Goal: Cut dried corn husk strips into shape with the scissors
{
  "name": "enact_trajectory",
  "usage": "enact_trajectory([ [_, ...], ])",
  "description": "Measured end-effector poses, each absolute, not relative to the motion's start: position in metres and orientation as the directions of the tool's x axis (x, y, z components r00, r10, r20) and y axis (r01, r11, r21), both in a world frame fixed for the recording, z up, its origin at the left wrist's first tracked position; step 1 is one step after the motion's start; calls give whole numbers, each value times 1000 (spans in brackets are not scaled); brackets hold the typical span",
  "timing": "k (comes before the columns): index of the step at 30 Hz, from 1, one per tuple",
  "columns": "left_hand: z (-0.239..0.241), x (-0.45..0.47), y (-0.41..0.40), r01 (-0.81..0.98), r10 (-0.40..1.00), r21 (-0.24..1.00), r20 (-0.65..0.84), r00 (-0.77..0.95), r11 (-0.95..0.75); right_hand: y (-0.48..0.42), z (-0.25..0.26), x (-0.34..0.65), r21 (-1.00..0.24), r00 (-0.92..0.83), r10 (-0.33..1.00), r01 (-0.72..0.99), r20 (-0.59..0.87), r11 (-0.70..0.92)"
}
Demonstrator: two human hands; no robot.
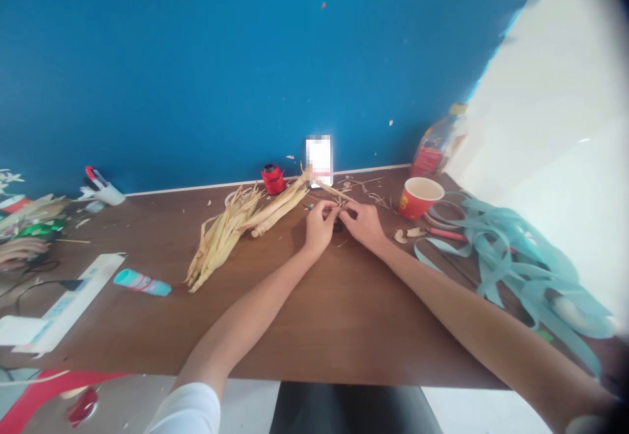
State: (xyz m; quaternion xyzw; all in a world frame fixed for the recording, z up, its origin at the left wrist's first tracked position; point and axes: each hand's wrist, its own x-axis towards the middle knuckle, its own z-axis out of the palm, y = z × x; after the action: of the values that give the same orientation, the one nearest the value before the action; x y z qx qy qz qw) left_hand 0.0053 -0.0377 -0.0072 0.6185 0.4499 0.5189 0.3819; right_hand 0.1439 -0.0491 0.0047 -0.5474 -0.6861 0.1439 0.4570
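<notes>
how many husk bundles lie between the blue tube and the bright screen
2: a wide bundle, nearer the blue tube, and a narrow bundle to its right, its far end by the bright screen. A smaller one could be hidden beneath.

arms [255,313]: 2 extended | left grip [320,227], right grip [362,224]: curled, adjacent

We can read no text: the yellow mark [405,201] on the cup [420,210] is too blurred for us, as are the red label [429,160] on the bottle [442,134] and the red marking [143,283] on the tube [128,278]; the screen [319,158] is pixelated.
</notes>
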Motion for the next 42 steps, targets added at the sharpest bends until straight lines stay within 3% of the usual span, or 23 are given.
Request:
enact_trajectory([
  [13, -7, 5, -37, 175, 947, 931, 317, 52, -322, -48, 5, 144, -703, 11, 903, 631, 430, 327],
  [21, -2, 5, -41, 207, 939, 916, 341, 48, -343, -47, 1, 144, -640, 17, 880, 693, 474, 331],
  [42, -4, 5, -42, 89, 934, 930, 357, 1, -356, -47, 2, 143, -651, 9, 884, 681, 467, 336],
])
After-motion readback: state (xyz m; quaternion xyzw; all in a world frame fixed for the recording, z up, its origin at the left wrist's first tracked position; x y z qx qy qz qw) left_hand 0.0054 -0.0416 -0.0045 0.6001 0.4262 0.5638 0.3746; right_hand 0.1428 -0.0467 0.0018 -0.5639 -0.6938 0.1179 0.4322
